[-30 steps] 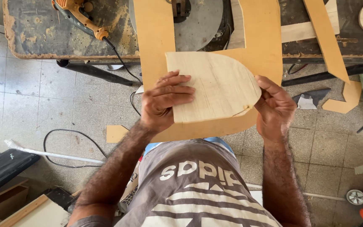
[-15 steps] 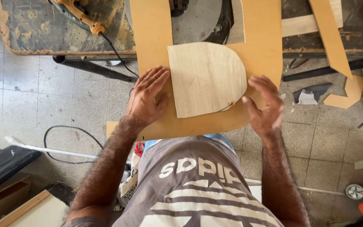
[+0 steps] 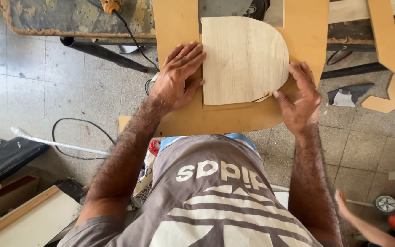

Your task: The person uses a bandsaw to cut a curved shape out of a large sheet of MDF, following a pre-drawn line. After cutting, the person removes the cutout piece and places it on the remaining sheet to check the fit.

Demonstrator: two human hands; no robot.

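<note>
A pale plywood piece (image 3: pixel 243 59), straight on the left and rounded on the right, lies flat on a larger tan fibreboard panel (image 3: pixel 179 27) that juts toward me off the workbench. My left hand (image 3: pixel 178 77) rests flat with fingers spread on the panel, its fingertips against the plywood's left edge. My right hand (image 3: pixel 300 98) is open at the plywood's lower right corner, thumb touching the edge. Neither hand grips anything.
A worn workbench (image 3: pixel 69 20) spans the top, with an orange power tool (image 3: pixel 109 5) and its black cable. Tan offcuts (image 3: pixel 387 55) lie at the right. On the tiled floor are a wooden crate (image 3: pixel 19 210) at lower left, a small wheel (image 3: pixel 385 204), and another person's hand (image 3: pixel 357 222) at lower right.
I lowered the tilted plywood piece flat onto the tan panel and slid it away from me. Both hands let go of it and opened beside its edges.
</note>
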